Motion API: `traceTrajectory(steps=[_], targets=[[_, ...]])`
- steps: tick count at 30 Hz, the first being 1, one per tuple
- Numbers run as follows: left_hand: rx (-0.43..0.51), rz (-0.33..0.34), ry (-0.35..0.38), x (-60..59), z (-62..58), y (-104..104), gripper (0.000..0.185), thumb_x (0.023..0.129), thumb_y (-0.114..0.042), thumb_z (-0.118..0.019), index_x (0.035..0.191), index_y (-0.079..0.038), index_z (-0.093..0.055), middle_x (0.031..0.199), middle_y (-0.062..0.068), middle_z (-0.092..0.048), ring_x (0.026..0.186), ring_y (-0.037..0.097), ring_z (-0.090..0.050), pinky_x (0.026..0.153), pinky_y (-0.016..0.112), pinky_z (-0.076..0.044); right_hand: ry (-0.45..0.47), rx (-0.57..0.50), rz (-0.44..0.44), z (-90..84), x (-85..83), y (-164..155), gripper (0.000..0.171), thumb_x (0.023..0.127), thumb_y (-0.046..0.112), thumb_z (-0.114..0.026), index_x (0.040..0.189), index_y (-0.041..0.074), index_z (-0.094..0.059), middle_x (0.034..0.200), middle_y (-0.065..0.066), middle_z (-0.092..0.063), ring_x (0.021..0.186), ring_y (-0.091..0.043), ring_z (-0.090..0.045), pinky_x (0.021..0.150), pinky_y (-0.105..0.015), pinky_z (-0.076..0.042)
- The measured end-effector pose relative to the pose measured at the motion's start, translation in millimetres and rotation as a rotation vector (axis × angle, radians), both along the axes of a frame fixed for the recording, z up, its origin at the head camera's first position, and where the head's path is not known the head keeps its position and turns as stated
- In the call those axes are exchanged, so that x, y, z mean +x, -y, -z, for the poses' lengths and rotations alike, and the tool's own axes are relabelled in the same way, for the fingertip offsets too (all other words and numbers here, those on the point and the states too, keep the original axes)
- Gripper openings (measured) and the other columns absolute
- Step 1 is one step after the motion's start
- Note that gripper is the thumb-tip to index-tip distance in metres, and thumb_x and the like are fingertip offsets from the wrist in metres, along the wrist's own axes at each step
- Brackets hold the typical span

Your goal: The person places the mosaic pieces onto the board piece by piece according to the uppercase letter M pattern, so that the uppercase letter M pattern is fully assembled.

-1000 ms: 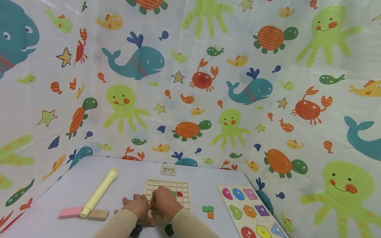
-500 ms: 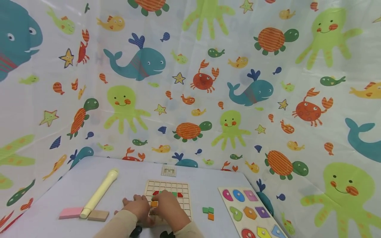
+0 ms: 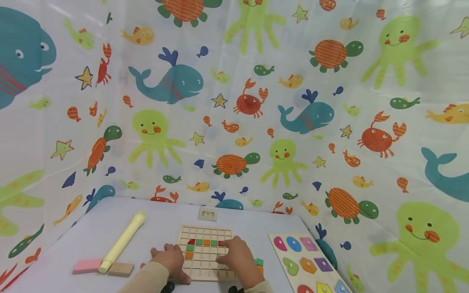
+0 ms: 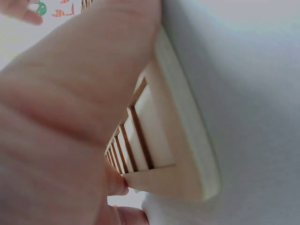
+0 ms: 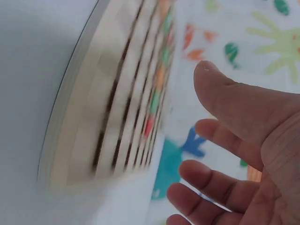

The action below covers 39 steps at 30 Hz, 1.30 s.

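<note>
A wooden grid board (image 3: pixel 209 274) lies on the table with coloured tiles in it. Along an upper row run a red tile (image 3: pixel 191 241), green ones and an orange tile (image 3: pixel 207 242); below the left end sit a green tile (image 3: pixel 190 247) and an orange tile (image 3: pixel 189 255). My left hand (image 3: pixel 168 260) rests at the board's near left corner, thumb at the front edge, fingers spread beside the left edge. Above the board's right side hovers my right hand (image 3: pixel 239 258); the right wrist view shows its fingers (image 5: pixel 220 183) loosely bent, holding nothing.
Right of my right hand lie a loose green tile (image 3: pixel 259 262) and an orange tile, partly hidden. Further right is a shape puzzle board (image 3: pixel 293 276). On the left are a pale yellow tube (image 3: pixel 122 242), a pink block (image 3: pixel 87 266) and a wooden block (image 3: pixel 121 269). A small card (image 3: pixel 207 214) lies behind.
My right hand has moved right, from the left column of tiles to the board's right side, uncovering the green and orange tiles there. My left hand has stayed in place.
</note>
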<state>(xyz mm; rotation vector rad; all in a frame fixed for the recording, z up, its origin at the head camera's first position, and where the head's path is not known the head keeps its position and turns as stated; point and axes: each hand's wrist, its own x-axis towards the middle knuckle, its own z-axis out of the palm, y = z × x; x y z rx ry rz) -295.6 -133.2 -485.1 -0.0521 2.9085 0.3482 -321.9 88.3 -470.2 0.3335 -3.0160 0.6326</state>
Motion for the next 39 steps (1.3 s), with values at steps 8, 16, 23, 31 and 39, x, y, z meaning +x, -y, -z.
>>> traceTrajectory(steps=[8,16,23,31,39], targets=[[-0.012,0.0,0.007,0.7,-0.5,-0.2,0.12,0.065,-0.064,-0.096,0.144,0.015,-0.052,0.142,0.046,-0.049,0.13,0.079,-0.04,0.108,0.09,-0.03,0.024,0.128,0.088,8.7,-24.0,-63.4,0.054,0.072,0.026,-0.1,0.121,0.014,-0.08,0.118,-0.013,-0.065,0.107,-0.031,-0.061,0.1,-0.058,-0.057],[-0.046,0.034,-0.031,-0.2,-1.8,3.0,0.119,0.066,-0.064,-0.096,0.141,0.018,-0.052,0.139,0.047,-0.05,0.125,0.074,-0.051,0.115,0.085,-0.027,0.089,0.193,0.079,9.7,-34.2,-96.3,0.044,0.072,0.027,-0.1,0.112,0.018,-0.083,0.11,-0.005,-0.066,0.1,-0.024,-0.06,0.1,-0.052,-0.058],[-0.034,0.026,-0.013,-1.4,0.5,1.3,0.121,0.064,-0.064,-0.096,0.141,0.018,-0.052,0.141,0.047,-0.049,0.129,0.076,-0.046,0.115,0.086,-0.026,0.113,0.225,0.07,20.3,-39.0,-100.1,0.024,0.074,0.023,-0.099,0.089,0.019,-0.08,0.101,-0.003,-0.061,0.092,-0.023,-0.055,0.093,-0.048,-0.059],[0.009,0.022,0.022,-2.6,0.7,3.7,0.122,0.065,-0.064,-0.096,0.143,0.018,-0.05,0.143,0.047,-0.048,0.135,0.068,-0.047,0.118,0.084,-0.022,0.11,0.219,0.083,19.7,-39.1,-95.6,0.018,0.079,0.016,-0.094,0.079,0.018,-0.077,0.095,-0.001,-0.058,0.085,-0.021,-0.053,0.079,-0.038,-0.057],[0.039,-0.009,0.034,-0.9,-3.2,1.9,0.122,0.065,-0.062,-0.096,0.143,0.018,-0.049,0.144,0.047,-0.046,0.137,0.071,-0.042,0.12,0.084,-0.019,-0.004,0.225,-0.001,15.8,-39.9,-73.9,0.018,0.079,0.02,-0.095,0.08,0.018,-0.078,0.09,0.002,-0.056,0.08,-0.015,-0.05,0.072,-0.033,-0.052]])
